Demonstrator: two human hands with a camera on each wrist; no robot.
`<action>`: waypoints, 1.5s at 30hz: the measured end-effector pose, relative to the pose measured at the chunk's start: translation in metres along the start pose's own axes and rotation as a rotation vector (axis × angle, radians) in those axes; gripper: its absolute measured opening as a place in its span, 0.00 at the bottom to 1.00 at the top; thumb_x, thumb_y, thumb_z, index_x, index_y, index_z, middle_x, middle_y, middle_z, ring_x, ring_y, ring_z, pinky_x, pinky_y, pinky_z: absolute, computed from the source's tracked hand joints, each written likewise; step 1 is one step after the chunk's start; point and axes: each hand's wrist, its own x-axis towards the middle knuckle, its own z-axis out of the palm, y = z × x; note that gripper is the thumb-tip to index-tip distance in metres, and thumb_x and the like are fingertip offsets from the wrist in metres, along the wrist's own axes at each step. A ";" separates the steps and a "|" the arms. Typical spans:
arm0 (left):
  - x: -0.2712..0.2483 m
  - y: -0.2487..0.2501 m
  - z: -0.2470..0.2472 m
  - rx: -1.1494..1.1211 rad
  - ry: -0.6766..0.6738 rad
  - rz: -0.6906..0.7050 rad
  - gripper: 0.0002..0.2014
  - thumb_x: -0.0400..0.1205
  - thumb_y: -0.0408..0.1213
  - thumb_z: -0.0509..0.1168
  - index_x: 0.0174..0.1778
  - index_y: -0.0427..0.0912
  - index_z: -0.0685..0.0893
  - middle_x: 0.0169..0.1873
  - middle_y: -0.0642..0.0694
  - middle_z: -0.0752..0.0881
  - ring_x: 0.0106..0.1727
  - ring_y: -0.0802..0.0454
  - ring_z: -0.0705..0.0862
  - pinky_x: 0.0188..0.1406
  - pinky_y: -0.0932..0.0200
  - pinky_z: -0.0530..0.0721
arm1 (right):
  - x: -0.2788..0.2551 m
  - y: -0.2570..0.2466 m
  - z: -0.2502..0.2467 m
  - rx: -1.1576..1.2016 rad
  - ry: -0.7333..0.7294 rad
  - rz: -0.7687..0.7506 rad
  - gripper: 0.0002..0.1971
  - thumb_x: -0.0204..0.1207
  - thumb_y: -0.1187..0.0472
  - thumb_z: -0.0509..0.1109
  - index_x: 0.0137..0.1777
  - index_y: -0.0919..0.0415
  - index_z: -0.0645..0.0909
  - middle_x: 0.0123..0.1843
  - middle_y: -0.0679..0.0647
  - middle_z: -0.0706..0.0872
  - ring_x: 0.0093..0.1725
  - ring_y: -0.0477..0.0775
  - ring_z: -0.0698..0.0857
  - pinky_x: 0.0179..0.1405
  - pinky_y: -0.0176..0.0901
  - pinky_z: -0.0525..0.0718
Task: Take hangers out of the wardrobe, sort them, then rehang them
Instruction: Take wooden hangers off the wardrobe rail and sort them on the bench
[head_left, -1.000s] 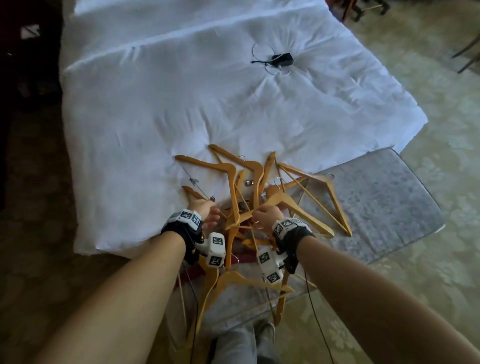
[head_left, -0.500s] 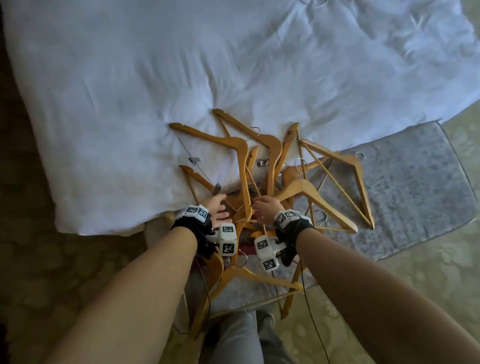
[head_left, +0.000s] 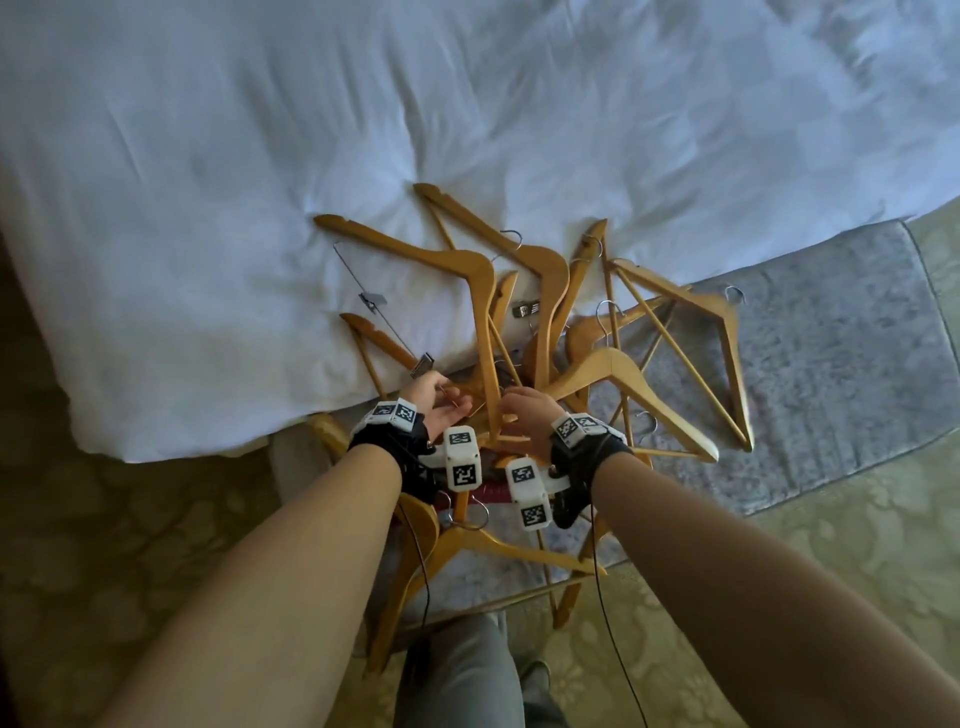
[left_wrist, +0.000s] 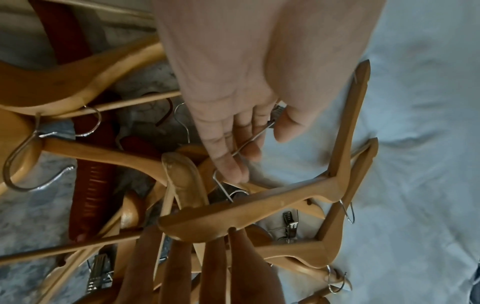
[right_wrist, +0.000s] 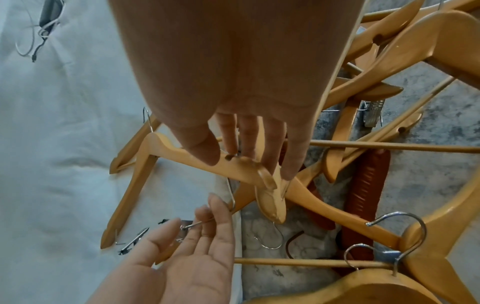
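Several pale wooden hangers (head_left: 545, 322) lie tangled across the edge of the white duvet and the grey bench. Both hands are in the middle of the pile. My left hand (head_left: 441, 408) is palm up with its fingers fairly straight, and a thin metal wire (left_wrist: 246, 146) of a clip hanger lies across them. My right hand (head_left: 522, 410) has its thumb on one side and its fingers on the other side of a wooden hanger (right_wrist: 182, 156) near its neck. A dark reddish hanger (right_wrist: 363, 195) lies under the pale ones.
The white duvet (head_left: 260, 182) fills the far and left side. The grey bench (head_left: 831, 364) runs off to the right. A small black device with a cable (right_wrist: 49, 12) lies further up the bed. My legs (head_left: 457, 675) stand on patterned carpet below the pile.
The head view has tipped down and closer to the pile. Both hands stay at its centre, and the left hand now shows its palm with the wire across the fingers.
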 end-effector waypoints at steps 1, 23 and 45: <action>-0.001 0.000 0.000 -0.019 0.002 0.011 0.04 0.82 0.31 0.61 0.47 0.33 0.75 0.37 0.40 0.75 0.40 0.42 0.81 0.36 0.51 0.85 | -0.003 -0.001 -0.002 0.046 -0.031 0.004 0.21 0.81 0.64 0.65 0.74 0.63 0.73 0.47 0.53 0.81 0.48 0.55 0.84 0.55 0.54 0.87; -0.139 0.032 0.018 -0.164 -0.106 0.107 0.22 0.85 0.56 0.60 0.39 0.38 0.72 0.32 0.37 0.81 0.37 0.42 0.82 0.44 0.49 0.80 | -0.120 -0.039 -0.016 0.228 -0.144 -0.280 0.06 0.83 0.61 0.66 0.55 0.62 0.79 0.33 0.53 0.78 0.32 0.49 0.77 0.35 0.43 0.78; -0.367 -0.108 -0.041 -0.809 -0.346 0.672 0.06 0.79 0.34 0.63 0.42 0.34 0.78 0.54 0.29 0.82 0.47 0.36 0.88 0.53 0.45 0.88 | -0.350 -0.028 -0.025 0.242 -0.543 -0.520 0.06 0.81 0.65 0.66 0.42 0.63 0.77 0.25 0.50 0.65 0.19 0.45 0.62 0.16 0.34 0.61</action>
